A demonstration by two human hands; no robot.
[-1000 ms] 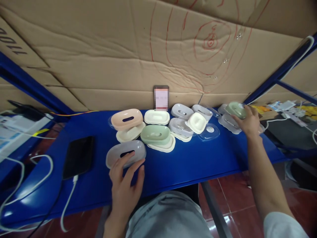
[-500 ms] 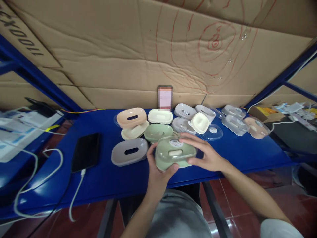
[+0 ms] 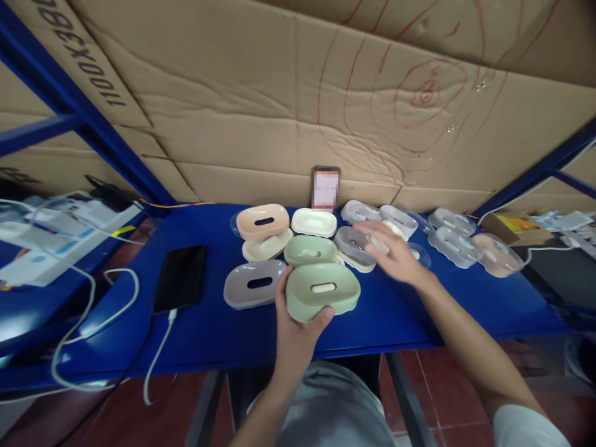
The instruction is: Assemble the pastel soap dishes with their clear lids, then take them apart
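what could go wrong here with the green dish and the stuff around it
The left hand grips the green dish only at its near edge, close to the shelf edge, so it might slip off. The right hand reaches over crowded dishes and may knock the cream dish or clear lid.

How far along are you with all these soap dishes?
Looks done: coloured dishes grouped at the table's middle, like the grey oval plastic soap dish. In hand: the left hand grips a green oval plastic soap dish; the right hand reaches out, blurred. Left: clear plastic lids lying loose at right.
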